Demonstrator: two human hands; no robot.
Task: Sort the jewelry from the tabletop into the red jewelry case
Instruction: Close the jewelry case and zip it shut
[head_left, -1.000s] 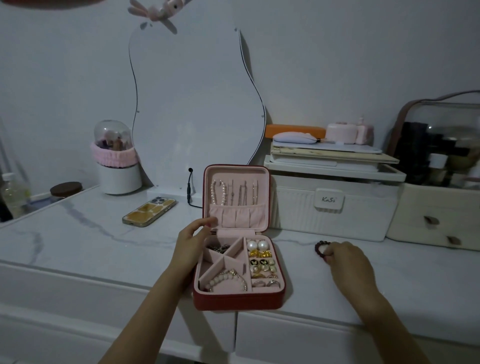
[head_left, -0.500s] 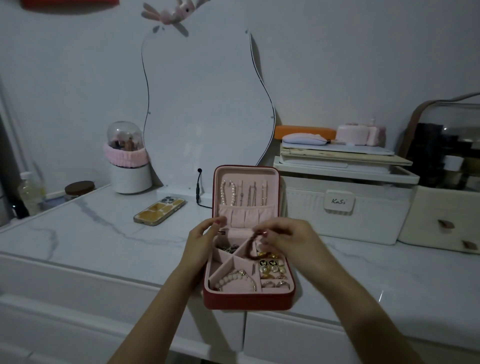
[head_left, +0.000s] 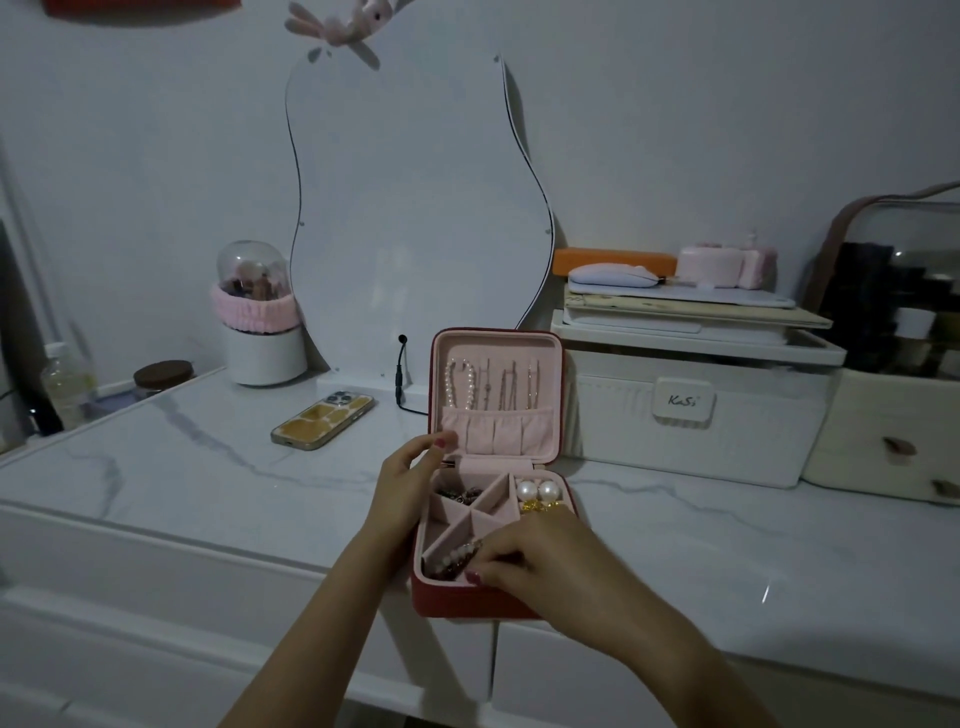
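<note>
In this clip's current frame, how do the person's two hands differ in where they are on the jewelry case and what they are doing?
The left hand rests at the left edge of the red jewelry case near the hinge, holding no jewelry; the right hand reaches over the front. The left hand's fingers point up toward the lid; the right hand's fingers curl down at a beaded bracelet in the front-left compartment. Both touch the case.

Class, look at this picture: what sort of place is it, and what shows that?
Probably a bedroom dressing table: a wavy mirror against the wall, a domed cosmetics holder, and an open red jewelry case on the marble-look top.
</note>
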